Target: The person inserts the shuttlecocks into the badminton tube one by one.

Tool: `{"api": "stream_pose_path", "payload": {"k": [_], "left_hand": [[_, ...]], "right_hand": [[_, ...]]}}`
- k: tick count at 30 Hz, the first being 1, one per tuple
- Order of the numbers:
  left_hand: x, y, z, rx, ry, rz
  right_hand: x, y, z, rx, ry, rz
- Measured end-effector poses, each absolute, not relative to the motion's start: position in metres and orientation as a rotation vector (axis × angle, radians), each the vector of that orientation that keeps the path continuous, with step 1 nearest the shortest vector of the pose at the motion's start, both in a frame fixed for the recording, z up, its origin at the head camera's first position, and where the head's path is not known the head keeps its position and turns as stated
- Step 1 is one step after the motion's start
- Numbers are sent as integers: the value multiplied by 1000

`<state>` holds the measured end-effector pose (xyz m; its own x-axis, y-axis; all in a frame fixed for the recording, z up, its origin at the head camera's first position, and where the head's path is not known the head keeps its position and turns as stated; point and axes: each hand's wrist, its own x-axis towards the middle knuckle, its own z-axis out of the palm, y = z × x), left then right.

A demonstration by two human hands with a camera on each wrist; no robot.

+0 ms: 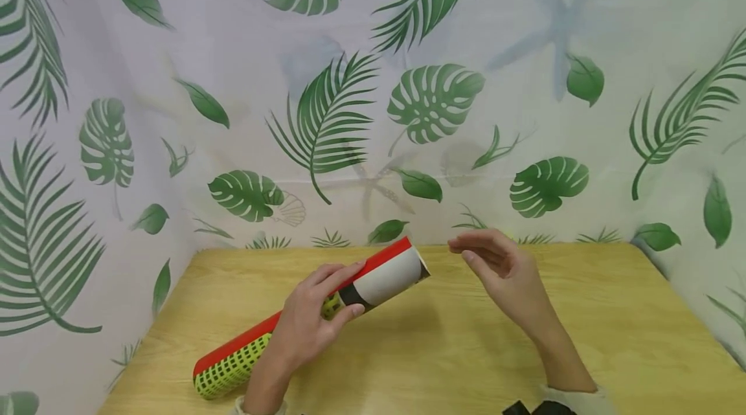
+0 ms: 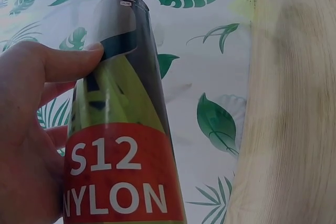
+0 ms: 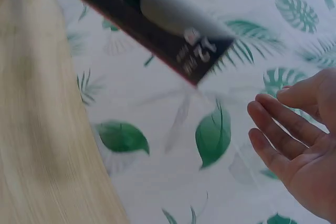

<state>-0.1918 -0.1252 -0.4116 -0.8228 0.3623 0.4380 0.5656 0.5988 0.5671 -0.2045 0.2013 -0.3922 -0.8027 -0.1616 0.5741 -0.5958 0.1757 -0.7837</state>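
A long shuttlecock tube (image 1: 387, 278) in red, white, black and yellow-green lies slantwise over the table, its white end raised toward the right. My left hand (image 1: 311, 318) grips it around the upper half, thumb on the near side. "S12 NYLON" is printed on the tube's red band (image 2: 118, 174) in the left wrist view. Off the raised end, my right hand (image 1: 504, 276) hangs in the air with loosely bent fingers and holds nothing. The right wrist view shows a gap between that hand (image 3: 299, 150) and the tube end (image 3: 210, 59).
A yellow shuttlecock (image 2: 245, 2) with a dark band sits near the table's edge in the left wrist view. The wooden table (image 1: 466, 363) meets a leaf-print cloth (image 1: 350, 33) along its back. A black object (image 1: 539, 408) shows at the bottom edge.
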Motion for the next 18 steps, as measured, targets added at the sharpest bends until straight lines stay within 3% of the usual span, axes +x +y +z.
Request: {"api": "stream_pose_path", "payload": {"k": [8, 18], "left_hand": [[-193, -129, -412, -702, -2572, -1046], [-194, -133, -415, -709, -2578, -1029]], "right_hand": [[-232, 254, -412, 579, -2277, 1262], [-267, 300, -447, 636, -2458, 920]]}}
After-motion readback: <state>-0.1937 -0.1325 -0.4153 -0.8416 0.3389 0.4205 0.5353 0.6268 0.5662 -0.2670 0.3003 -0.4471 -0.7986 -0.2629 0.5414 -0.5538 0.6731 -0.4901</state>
